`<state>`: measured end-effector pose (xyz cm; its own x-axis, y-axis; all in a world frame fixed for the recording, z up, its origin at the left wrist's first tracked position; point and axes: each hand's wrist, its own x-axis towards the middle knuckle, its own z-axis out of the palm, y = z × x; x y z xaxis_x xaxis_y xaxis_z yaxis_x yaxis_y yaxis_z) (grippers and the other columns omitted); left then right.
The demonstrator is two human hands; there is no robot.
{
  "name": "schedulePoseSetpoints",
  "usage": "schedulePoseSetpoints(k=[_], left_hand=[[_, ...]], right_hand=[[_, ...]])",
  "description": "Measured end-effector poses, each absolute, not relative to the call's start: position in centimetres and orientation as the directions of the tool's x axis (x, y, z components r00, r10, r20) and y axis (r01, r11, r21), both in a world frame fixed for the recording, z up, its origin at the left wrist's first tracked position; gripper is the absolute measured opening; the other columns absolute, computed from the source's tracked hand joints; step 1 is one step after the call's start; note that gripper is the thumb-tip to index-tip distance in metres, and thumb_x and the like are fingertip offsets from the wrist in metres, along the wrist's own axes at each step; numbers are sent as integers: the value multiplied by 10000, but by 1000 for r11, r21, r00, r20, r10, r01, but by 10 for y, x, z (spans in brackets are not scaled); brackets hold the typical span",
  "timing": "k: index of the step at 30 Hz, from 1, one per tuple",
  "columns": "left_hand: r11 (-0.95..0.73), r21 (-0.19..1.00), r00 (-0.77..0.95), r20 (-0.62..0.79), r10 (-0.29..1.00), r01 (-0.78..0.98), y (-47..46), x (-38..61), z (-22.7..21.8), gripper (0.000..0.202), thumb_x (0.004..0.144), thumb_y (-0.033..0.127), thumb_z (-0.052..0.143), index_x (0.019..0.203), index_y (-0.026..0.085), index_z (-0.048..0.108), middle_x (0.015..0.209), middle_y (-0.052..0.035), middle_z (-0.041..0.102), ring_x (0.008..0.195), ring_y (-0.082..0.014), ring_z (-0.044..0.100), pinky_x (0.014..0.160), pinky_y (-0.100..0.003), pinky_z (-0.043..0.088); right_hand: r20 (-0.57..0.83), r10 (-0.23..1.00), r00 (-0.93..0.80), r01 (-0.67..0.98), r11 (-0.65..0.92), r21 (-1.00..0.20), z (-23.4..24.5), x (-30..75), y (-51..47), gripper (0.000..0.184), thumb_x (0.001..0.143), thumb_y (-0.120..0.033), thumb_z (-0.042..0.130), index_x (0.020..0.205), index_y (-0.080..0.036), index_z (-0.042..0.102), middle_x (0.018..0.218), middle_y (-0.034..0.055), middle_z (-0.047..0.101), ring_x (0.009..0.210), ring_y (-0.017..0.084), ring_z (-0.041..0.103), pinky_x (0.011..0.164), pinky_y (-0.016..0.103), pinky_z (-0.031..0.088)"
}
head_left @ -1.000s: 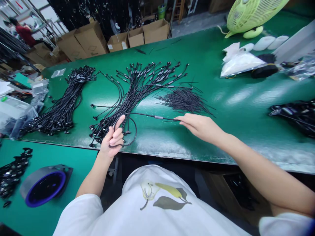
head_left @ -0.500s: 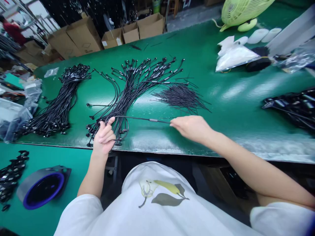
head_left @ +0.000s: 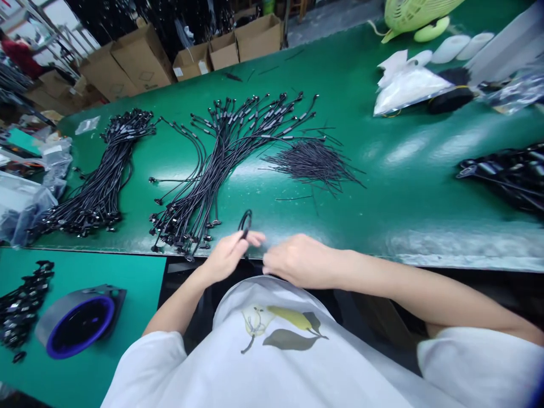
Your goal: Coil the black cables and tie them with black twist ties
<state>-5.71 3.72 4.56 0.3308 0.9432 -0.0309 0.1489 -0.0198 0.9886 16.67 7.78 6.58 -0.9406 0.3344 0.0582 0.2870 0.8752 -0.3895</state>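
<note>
My left hand point(head_left: 229, 256) is closed on a folded black cable point(head_left: 245, 222) whose loop sticks up above the fingers, at the near edge of the green table point(head_left: 403, 187). My right hand point(head_left: 297, 260) is right beside it, fingers curled towards the same cable; what they grip is hidden. Just beyond the left hand lies a fanned bundle of black cables point(head_left: 221, 164) with connectors. A heap of thin black ties point(head_left: 312, 164) lies further right.
A second cable bundle point(head_left: 102, 181) lies to the left, plastic bags point(head_left: 25, 198) beyond it. A blue-rimmed round holder point(head_left: 79, 323) sits on the lower left table. White bags point(head_left: 408, 90), a green fan point(head_left: 419, 14) and more black parts point(head_left: 510, 175) are to the right. Cardboard boxes point(head_left: 140, 56) stand behind.
Both hands pulled one cable out of the bundle towards my body and came together at the table edge. The cable, stretched between them before, is now folded in my left hand.
</note>
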Motion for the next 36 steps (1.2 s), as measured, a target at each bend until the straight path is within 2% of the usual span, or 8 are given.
schedulePoseSetpoints(k=[5, 10, 14, 17, 23, 29, 33, 36], left_hand=[[181, 978, 403, -126, 907, -100, 27, -50, 39, 347, 933, 468, 475, 800, 159, 556, 540, 45, 451, 456, -80, 405, 497, -222, 354], [311, 865, 270, -214, 939, -395, 37, -35, 29, 458, 843, 576, 566, 655, 175, 450, 586, 31, 447, 507, -94, 455, 527, -236, 375], [231, 873, 79, -218, 973, -431, 38, -21, 9, 459, 872, 606, 492, 692, 186, 452, 555, 52, 398, 597, -118, 491, 727, -290, 435], [180, 915, 44, -176, 983, -361, 33, -19, -5, 435, 895, 614, 430, 797, 193, 468, 529, 94, 300, 476, -86, 338, 632, -269, 385], [180, 983, 272, -181, 945, 29, 27, -40, -11, 470, 909, 603, 393, 864, 159, 539, 619, 33, 422, 588, -121, 415, 644, -286, 349], [208, 975, 490, -143, 860, -79, 22, -32, 0, 521, 839, 652, 488, 837, 143, 604, 871, -77, 554, 895, -204, 533, 877, -344, 403], [320, 910, 402, -197, 894, -265, 19, -7, 3, 438, 861, 606, 501, 833, 169, 519, 775, -36, 554, 737, -161, 552, 743, -316, 450], [411, 861, 434, -261, 862, -299, 20, -2, 9, 419, 848, 583, 549, 814, 170, 482, 756, -38, 569, 693, -152, 563, 670, -293, 454]], right_hand=[[340, 680, -650, 305, 644, -702, 43, 157, 102, 300, 917, -466, 526, 980, -184, 606, 920, 69, 651, 828, 177, 580, 736, 276, 426], [138, 870, -473, 50, 183, -982, 0, 128, 101, 285, 925, -461, 482, 873, -191, 555, 696, -16, 550, 643, 129, 507, 669, 271, 416], [-28, 937, -347, -317, -146, -937, -1, 109, 92, 316, 878, -487, 556, 772, -192, 514, 630, -57, 418, 521, 76, 346, 565, 236, 355], [-155, 897, -415, -491, -363, -792, 7, 100, 87, 376, 859, -537, 571, 729, -195, 484, 552, -96, 226, 472, 68, 223, 538, 240, 352], [25, 973, -229, -267, -39, -963, 3, 101, 71, 415, 896, -598, 472, 748, -211, 485, 608, -40, 432, 539, 107, 394, 574, 255, 367], [360, 875, -325, 128, 418, -899, 8, 122, 74, 377, 975, -472, 312, 758, -216, 482, 747, 36, 555, 765, 179, 521, 774, 324, 412], [359, 901, -244, 281, 420, -863, 22, 126, 79, 366, 981, -439, 275, 754, -213, 453, 762, 46, 549, 778, 184, 510, 802, 335, 405], [151, 937, -314, 147, 206, -967, 25, 128, 85, 381, 966, -501, 338, 760, -208, 468, 746, 15, 527, 735, 155, 509, 755, 297, 423]])
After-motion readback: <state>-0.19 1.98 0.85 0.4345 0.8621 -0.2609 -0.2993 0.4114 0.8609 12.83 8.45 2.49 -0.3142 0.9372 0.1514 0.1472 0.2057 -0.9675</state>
